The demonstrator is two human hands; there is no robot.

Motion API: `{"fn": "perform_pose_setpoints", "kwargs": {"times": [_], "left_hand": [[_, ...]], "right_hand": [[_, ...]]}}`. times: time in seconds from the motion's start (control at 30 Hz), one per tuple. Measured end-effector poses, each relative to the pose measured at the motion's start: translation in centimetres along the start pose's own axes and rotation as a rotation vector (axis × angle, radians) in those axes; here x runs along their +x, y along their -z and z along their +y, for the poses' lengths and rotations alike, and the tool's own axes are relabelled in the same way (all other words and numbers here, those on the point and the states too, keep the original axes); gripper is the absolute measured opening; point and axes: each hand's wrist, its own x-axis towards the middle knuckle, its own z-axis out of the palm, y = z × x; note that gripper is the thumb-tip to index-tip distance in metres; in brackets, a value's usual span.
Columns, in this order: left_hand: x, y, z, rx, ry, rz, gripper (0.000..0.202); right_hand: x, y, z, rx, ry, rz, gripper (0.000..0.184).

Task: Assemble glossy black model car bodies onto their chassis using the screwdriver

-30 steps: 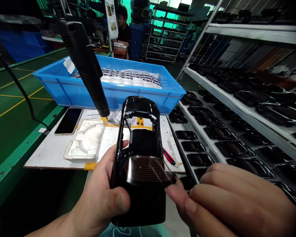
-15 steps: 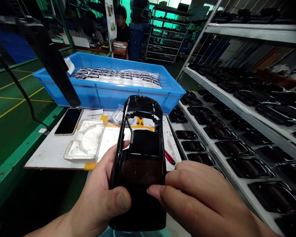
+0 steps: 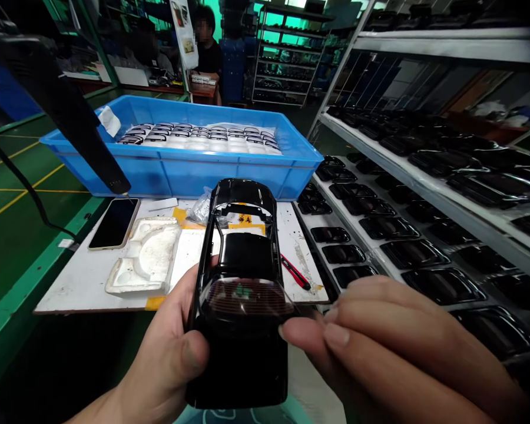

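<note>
My left hand (image 3: 165, 347) is wrapped round the left side of a glossy black model car body (image 3: 247, 250), its thumb lying along the near end. The shell's windscreen and side openings are bare, and the table shows through. A dark see-through rear window (image 3: 245, 297) with fine lines lies over the opening behind the roof. Its right corner reaches past the body's edge to my right hand (image 3: 380, 341), whose thumb and fingers are pinched together there. The fingertips partly hide that corner. Just beyond the car body, a red and black utility knife (image 3: 295, 272) lies on the table.
On the white table (image 3: 75, 282) lie a phone (image 3: 115, 224), a white moulded holder (image 3: 148, 259) and a plastic bag (image 3: 200, 209). Behind stands a blue bin (image 3: 181, 174) of window parts. An electric screwdriver (image 3: 79, 123) hangs left; racks (image 3: 424, 176) of black shells fill the right. A person (image 3: 208, 53) sits beyond.
The car body has shifted slightly left and tilted in view. My right hand has drawn off to the right, and the rear window now shows raised at its right corner.
</note>
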Motion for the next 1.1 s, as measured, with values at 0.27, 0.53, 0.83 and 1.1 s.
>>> {"fn": "perform_pose_setpoints", "kwargs": {"times": [0.27, 0.53, 0.83, 1.1], "left_hand": [[-0.1, -0.1, 0.1, 0.075, -0.054, 0.168, 0.051], [-0.4, -1.2, 0.5, -0.008, 0.078, 0.184, 0.04], [-1.5, -1.5, 0.1, -0.03, 0.105, 0.184, 0.062], [-1.2, -1.7, 0.5, -0.029, 0.067, 0.142, 0.065]], "right_hand": [[-2.1, -2.9, 1.6, 0.297, -0.161, -0.115, 0.015], [-4.1, -2.3, 2.1, 0.292, -0.15, -0.052, 0.026], [-1.7, -2.0, 1.6, 0.911, -0.653, -0.207, 0.044], [-1.4, -2.4, 1.3, 0.991, -0.685, -0.196, 0.026]]}}
